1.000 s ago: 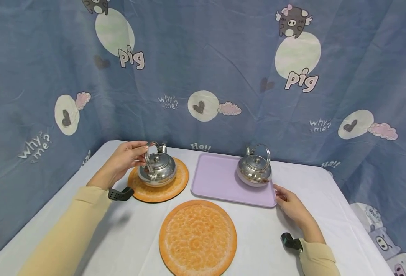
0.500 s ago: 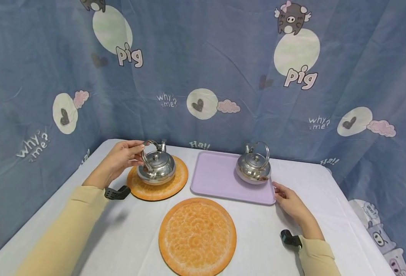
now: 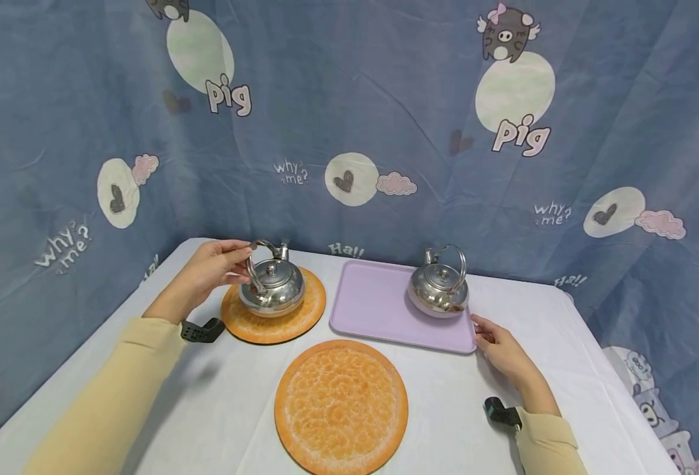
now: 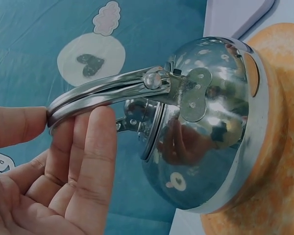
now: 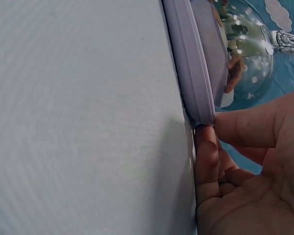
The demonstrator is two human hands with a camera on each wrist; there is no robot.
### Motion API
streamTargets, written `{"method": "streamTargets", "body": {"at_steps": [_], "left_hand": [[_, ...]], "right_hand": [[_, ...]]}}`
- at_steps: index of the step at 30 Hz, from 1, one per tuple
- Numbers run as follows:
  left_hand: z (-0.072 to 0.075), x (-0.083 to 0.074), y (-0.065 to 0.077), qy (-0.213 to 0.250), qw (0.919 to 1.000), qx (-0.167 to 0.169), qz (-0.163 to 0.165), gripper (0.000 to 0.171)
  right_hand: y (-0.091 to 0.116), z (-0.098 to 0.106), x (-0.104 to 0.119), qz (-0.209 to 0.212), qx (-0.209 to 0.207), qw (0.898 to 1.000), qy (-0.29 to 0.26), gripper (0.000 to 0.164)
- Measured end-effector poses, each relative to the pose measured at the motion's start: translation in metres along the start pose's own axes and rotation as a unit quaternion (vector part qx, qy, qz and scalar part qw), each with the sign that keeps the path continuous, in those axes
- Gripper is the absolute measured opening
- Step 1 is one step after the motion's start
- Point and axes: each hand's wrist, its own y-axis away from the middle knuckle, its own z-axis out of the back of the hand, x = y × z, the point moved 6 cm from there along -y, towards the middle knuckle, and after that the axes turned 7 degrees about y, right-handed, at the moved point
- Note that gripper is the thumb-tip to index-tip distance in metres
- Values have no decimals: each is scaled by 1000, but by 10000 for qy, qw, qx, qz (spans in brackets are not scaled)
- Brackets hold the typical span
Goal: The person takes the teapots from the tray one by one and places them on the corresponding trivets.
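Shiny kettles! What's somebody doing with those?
A person has a hand on two things. The left hand pinches the handle of one round, silver metal kettle, which is upright on a round orange mat. The right hand pinches the near right corner of a pale purple rectangular tray. A second silver metal kettle stands at that tray's right end. Another round orange mat lies closer to the person.
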Motion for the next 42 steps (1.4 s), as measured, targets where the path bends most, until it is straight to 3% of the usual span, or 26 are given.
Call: {"method": "streamTargets", "body": {"at_steps": [13,26,32,42], "left_hand": [[5,-18,8,-664,9964,-358,-397,51],[6,-37,9,-1350,9861,-730,-630,43],[-7,-53,5,-1345,9859,-617,-780,39],[-52,-82,-9,-1430,9841,-251,-1022,35]], "right_hand": [[-1,-1,-3,4,13,10000,-67,55],[-1,-1,-3,-36,-3,9998,-206,56],[-2,-1,-3,-21,-35,9998,-192,56],[-2,-2,-2,-104,-28,9996,-250,55]]}}
